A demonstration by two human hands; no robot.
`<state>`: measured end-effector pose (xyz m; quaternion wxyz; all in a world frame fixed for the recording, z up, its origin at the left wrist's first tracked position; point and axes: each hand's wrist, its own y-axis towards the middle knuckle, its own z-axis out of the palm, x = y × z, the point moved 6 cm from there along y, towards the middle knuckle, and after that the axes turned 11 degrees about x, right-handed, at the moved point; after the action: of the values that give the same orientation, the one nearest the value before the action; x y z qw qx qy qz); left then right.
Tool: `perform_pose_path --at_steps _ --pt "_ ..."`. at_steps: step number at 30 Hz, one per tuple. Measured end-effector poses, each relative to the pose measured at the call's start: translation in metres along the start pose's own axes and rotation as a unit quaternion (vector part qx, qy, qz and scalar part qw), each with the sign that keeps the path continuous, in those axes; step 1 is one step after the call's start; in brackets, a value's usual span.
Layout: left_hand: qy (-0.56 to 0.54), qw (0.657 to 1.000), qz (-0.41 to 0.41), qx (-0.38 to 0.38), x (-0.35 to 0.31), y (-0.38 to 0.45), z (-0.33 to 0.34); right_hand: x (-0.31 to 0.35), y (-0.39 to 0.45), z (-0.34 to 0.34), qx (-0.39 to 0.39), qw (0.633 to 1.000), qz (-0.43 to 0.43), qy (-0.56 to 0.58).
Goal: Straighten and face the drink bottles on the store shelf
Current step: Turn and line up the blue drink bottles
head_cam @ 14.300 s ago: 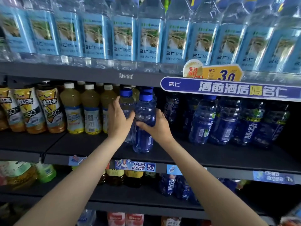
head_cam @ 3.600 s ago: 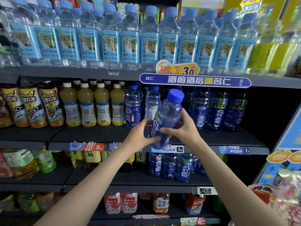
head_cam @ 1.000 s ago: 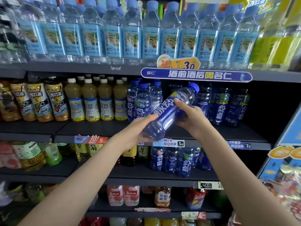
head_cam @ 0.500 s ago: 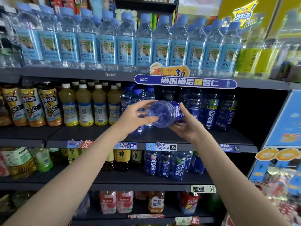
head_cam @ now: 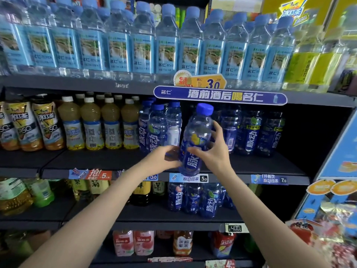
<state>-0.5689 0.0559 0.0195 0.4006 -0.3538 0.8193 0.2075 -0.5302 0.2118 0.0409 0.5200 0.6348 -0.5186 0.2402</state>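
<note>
Shelf (head_cam: 251, 165) front: blue bottle (head_cam: 195, 144) now upright, both hands gripping.

dark shelf (head_cam: 108, 159), blue bottles (head_cam: 251, 136), yellow bottles (head_cam: 92, 124)

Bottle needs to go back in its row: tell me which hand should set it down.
Right. The right hand wraps the blue bottle, held upright with its label outward, beside the gap in the row. The blurred left hand only touches its lower part.
</note>
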Motion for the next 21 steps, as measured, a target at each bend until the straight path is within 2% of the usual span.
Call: perform_pose_path --at_steps 1,3,6,8,12,18,21 --pt "-0.003 1.0 -0.001 -0.025 0.007 0.004 -0.004 -0.001 0.004 0.004 0.01 0.999 -0.013 -0.032" --pt "0.016 0.992 -0.005 -0.125 0.02 0.007 -0.022 -0.007 0.015 0.01 0.022 0.996 -0.025 -0.082" --pt "0.051 0.948 0.002 -0.315 0.025 0.0 -0.053 -0.02 0.033 0.018 0.03 0.995 -0.015 -0.095" --pt "0.074 0.924 -0.008 -0.375 0.024 0.0 -0.067 -0.031 0.046 0.024 0.028 0.995 0.007 -0.096" --pt "0.14 0.909 -0.048 -0.39 0.024 0.018 -0.078 -0.045 0.075 0.035 0.019 0.995 0.03 -0.094" --pt "0.216 0.887 -0.035 -0.406 0.011 0.054 -0.084 -0.051 0.09 0.046 0.059 0.987 -0.007 -0.148" --pt "0.296 0.869 0.022 -0.396 0.0 0.07 -0.075 -0.072 0.1 0.03 0.114 0.993 0.019 -0.026"
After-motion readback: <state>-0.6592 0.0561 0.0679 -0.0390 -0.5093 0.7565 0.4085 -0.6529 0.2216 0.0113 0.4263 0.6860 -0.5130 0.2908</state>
